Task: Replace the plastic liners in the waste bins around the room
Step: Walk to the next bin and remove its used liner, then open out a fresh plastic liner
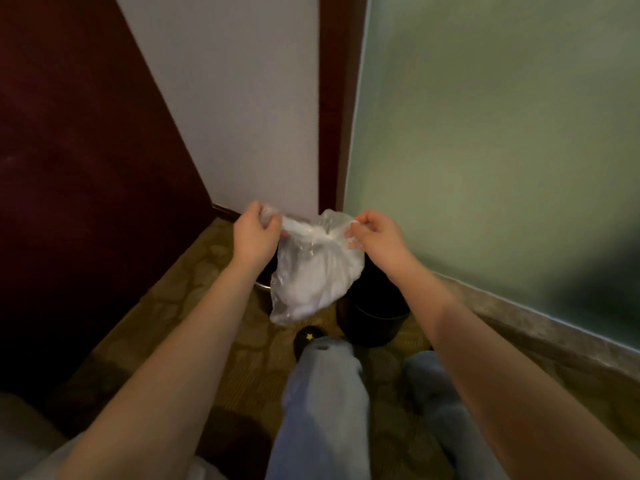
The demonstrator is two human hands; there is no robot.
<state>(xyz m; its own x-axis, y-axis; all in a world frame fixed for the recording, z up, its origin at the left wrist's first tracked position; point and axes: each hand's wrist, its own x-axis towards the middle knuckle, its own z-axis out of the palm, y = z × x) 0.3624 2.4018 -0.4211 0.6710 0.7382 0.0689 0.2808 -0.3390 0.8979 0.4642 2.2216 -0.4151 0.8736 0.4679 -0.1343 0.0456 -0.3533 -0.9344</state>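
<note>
corner of a room, looking down. both arms bare, reaching forward.

left hand (256, 233): fingers curled round one twisted end of a clear plastic liner (315, 275), with a bunch of film poking out above the fist. right hand (377, 237): fingers and thumb pinching the other end. the film is pulled taut between the two hands and gathered at the middle of the bag's mouth (knotted or only twisted, cannot tell; too blurred).

liner: hangs in the air below the hands, off the floor, bulging, with something white and crumpled inside. it is outside the bin, up and to the left of it in this view.

bin (374, 317): black, round, upright on the patterned carpet (166, 313), near the grey skirting ledge (519, 317) under the pale green wall (485, 133). its inside reads only as dark.

behind the liner, left side: a curved chrome piece (264, 287) against a dark shape, mostly hidden by the bag and the left wrist.

below: two legs in light blue jeans (322, 393), and one black shoe (307, 338) with a small yellow star, near the bin's base.

surroundings: dark red wooden panel (86, 168) on the left, white wall (235, 98) in the middle, dark red door frame (332, 98) meeting the green wall.
</note>
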